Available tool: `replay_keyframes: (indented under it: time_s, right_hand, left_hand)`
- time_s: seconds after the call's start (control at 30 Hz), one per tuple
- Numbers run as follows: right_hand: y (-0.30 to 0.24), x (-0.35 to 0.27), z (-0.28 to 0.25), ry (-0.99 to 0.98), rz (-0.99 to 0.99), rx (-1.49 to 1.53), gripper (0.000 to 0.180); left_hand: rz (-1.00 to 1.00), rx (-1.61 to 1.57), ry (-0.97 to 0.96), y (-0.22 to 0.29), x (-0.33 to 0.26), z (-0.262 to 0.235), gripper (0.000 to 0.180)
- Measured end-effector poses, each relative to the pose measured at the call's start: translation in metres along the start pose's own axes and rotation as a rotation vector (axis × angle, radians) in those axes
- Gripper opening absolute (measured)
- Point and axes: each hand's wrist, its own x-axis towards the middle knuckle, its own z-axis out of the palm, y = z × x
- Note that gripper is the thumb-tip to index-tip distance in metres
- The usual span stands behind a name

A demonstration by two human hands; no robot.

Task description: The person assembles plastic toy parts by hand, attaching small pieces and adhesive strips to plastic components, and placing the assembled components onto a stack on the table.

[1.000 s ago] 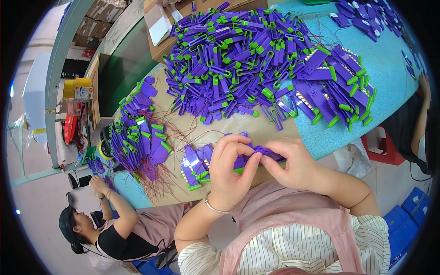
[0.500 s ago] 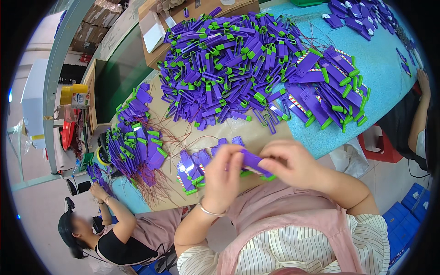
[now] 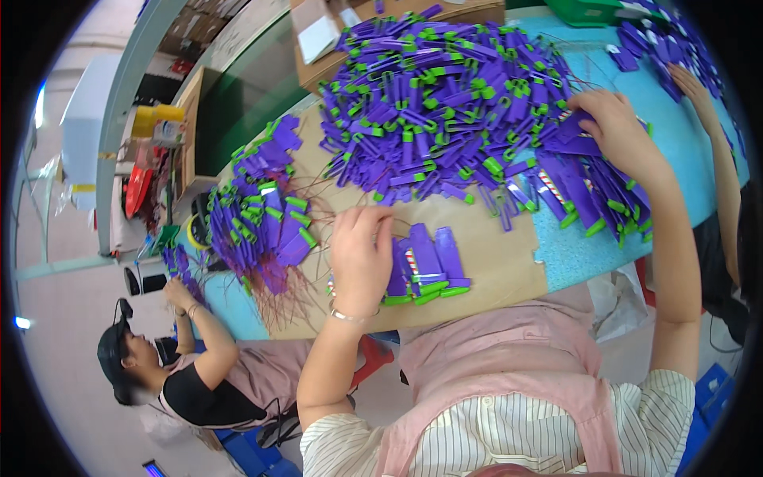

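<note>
Along the near edge of the blue table (image 3: 560,258), a short row of flat purple plastic strips with green ends (image 3: 427,258), one red-and-white striping visible, is laid on a brown sheet (image 3: 501,266). Over the row's left end the left hand (image 3: 359,258) is held with fingers bent; whether anything is gripped cannot be determined. Toward the right of the near edge, a fanned stack of similar purple pieces (image 3: 592,195) is found. The right hand (image 3: 616,135) is placed at its far side, fingers curled downward; a grip cannot be confirmed. Beyond, toward the far edge, a large heap of purple-and-green parts (image 3: 445,103) is noted. The step in hand is judged to be the handling of a piece at the stack, whether picked up or set down being unclear. Careful separation from overlapped neighbours is judged to be called for.
</note>
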Motion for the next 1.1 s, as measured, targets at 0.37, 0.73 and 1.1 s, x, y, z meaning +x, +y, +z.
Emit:
replay_keyframes:
  time_s: [0.37, 0.73, 1.1]
  right_hand:
    - [0.024, 0.015, -0.013, -0.438, 0.132, 0.082, 0.035]
    - [-0.078, -0.029, -0.032, -0.116, 0.267, 0.780, 0.018]
    - [-0.159, -0.065, 0.041, -0.445, 0.554, 1.801, 0.028]
  left_hand:
    - [0.127, 0.020, -0.071, 0.010, 0.037, 0.025, 0.022]
    - [-0.288, -0.797, -0.178, 0.022, -0.001, 0.011, 0.015]
    - [-0.355, -1.175, -0.217, 0.065, -0.024, 0.006, 0.040]
